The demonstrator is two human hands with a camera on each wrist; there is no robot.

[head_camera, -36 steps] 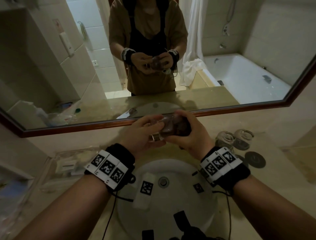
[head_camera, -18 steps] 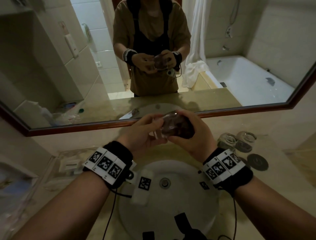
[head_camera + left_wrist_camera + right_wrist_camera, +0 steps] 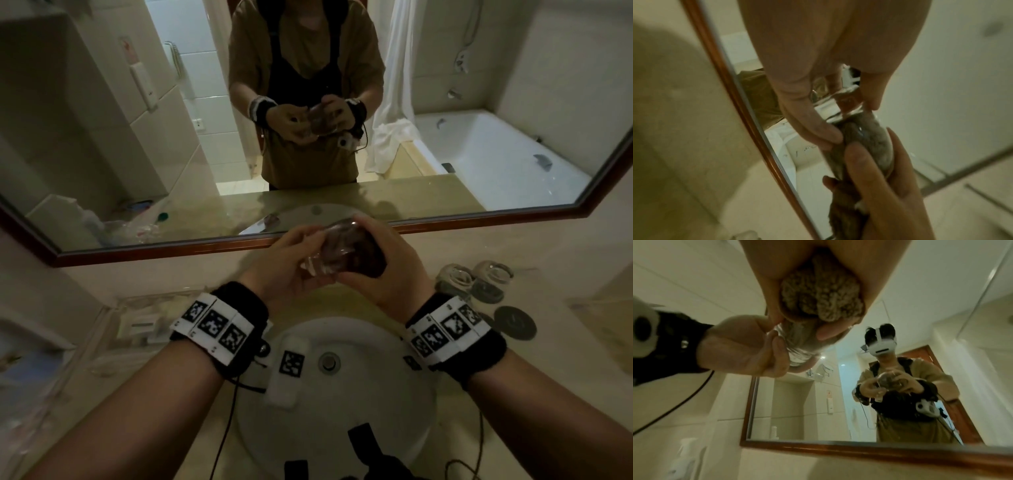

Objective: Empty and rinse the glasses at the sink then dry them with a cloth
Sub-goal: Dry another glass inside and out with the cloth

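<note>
- Clear drinking glass (image 3: 329, 253), colourless, showing the brown behind it.
- Brown knobbly-textured cloth (image 3: 820, 293), lighter tan on its raised loops.
- Round white ceramic sink basin (image 3: 394, 404) with a silver drain.
- Black wristbands (image 3: 239, 308) carrying white plates printed with black-and-white square code patterns.
- Reddish-brown wooden mirror frame (image 3: 154, 248).
- Beige, faintly mottled stone counter (image 3: 565, 377).
- Two clear glasses (image 3: 474, 277) and dark grey round coasters (image 3: 514, 322) on the counter.
- Olive-tan shirt (image 3: 305, 161) reflected in the mirror.
</note>
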